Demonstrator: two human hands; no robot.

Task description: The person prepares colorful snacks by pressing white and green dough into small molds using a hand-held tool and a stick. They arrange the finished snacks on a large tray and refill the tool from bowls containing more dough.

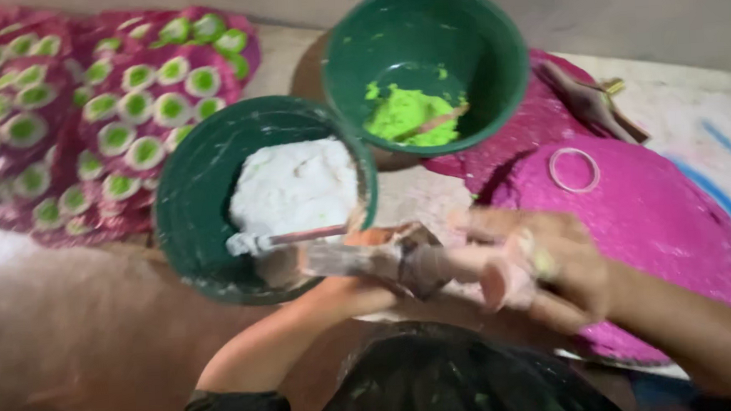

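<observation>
From the head camera I look down on two dark green bowls. The nearer green bowl [203,214] holds a mound of white paste [294,188], with a thin stick [300,235] lying across its lower edge, one end in the paste. The farther green bowl [491,65] holds a smaller lump of bright green paste [402,112] with a second stick [436,122] resting in it. That makes two bowls, two pastes and two sticks.

To the left I see overlapping magenta sheets [69,121] covered in rows of round white-rimmed green dots; they are too many and too blurred for me to count. To the right lie plain magenta discs [658,215], at least two overlapping, and on the nearer one sits a single pale ring [574,169]. A brownish folded scrap [589,94] rests on the farther disc, near its top edge.

My left hand [365,268] sits just under the rim of the white-paste bowl, closed around a crumpled cone-shaped bag [402,258] that is smeared and greyish. My right hand [552,266] is in front of the magenta discs, fingers curled around the other end of the same bag; motion blur hides exactly how the fingers lie.
</observation>
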